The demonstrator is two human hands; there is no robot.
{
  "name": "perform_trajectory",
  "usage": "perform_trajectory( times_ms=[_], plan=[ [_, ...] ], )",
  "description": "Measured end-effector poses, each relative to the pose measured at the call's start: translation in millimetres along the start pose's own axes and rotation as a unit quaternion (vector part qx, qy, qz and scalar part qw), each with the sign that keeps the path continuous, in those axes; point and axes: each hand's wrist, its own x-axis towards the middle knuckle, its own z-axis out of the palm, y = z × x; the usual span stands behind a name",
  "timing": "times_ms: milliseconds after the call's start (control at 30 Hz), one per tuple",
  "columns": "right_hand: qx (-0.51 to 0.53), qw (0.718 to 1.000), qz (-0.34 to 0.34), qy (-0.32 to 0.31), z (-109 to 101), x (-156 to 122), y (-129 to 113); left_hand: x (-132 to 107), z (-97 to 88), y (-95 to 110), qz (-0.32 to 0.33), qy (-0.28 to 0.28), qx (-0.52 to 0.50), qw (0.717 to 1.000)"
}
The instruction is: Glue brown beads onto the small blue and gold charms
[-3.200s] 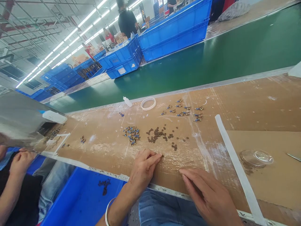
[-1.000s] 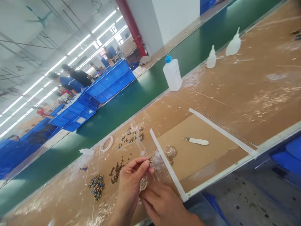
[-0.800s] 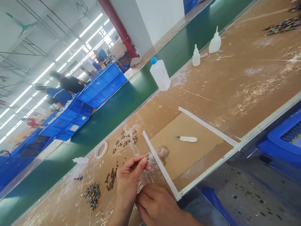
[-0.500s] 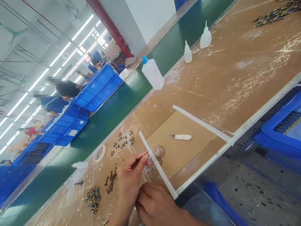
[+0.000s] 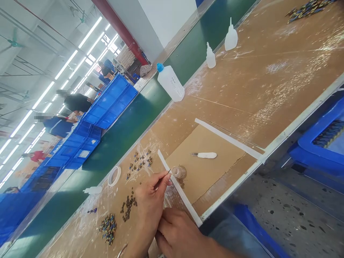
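Observation:
My left hand [image 5: 150, 200] is raised over the cardboard-covered bench [image 5: 242, 82], thumb and forefinger pinched on a tiny dark part at its fingertips, close to a small clear dish [image 5: 178, 172]. My right hand [image 5: 180, 234] lies just below it, fingers curled under the left wrist; whether it holds anything is hidden. A pile of small dark rings [image 5: 128, 205] and a heap of blue-and-gold parts [image 5: 108, 227] lie left of my hands. A spread of finished blue-and-gold pieces [image 5: 139, 162] sits farther back.
A white-handled knife [image 5: 204, 155] lies on a taped cardboard patch. A tape roll [image 5: 114, 176], a blue-capped bottle [image 5: 170, 82] and small glue bottles [image 5: 211, 56] stand by the green conveyor [image 5: 129, 132]. Blue crates [image 5: 107, 107] and other people are beyond. A blue bin [image 5: 319, 147] sits below the bench edge.
The view has swung right and tilted since the earliest frame. My left hand lifted off the bench with a small part pinched and has moved toward the clear dish; the right hand closed in beneath it.

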Motion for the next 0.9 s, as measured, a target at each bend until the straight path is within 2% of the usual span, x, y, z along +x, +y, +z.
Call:
perform_trajectory(
  times_ms=[133, 233, 333, 433, 533, 667, 800, 900],
  plan=[
    [-0.001, 1.000, 0.001, 0.011, 0, 0, -1, 0, 0.3, -2, 0.007, -0.002, 0.000, 1.000],
    [0.003, 0.999, 0.006, 0.035, -4, 1, -2, -3, -3.0, -5, -0.013, 0.002, -0.023, 1.000],
    [0.060, 0.996, 0.034, 0.055, -12, 1, -4, -13, -13.2, -14, -0.051, 0.049, -0.068, 0.995],
    [0.128, 0.988, 0.063, 0.059, -20, -1, -6, -32, -30.3, -34, -0.096, 0.114, -0.119, 0.982],
    [0.148, 0.986, 0.063, 0.049, -23, -2, -8, -57, -48.0, -61, -0.167, 0.155, -0.178, 0.957],
    [0.104, 0.993, 0.025, 0.047, -18, -5, -9, -90, -59.8, -89, -0.268, 0.184, -0.262, 0.909],
    [0.075, 0.996, -0.011, 0.041, -14, -7, -9, -112, -59.4, -102, -0.313, 0.195, -0.366, 0.854],
    [0.069, 0.997, -0.024, 0.034, -15, -8, -9, -122, -59.5, -109, -0.325, 0.204, -0.383, 0.840]
  ],
)
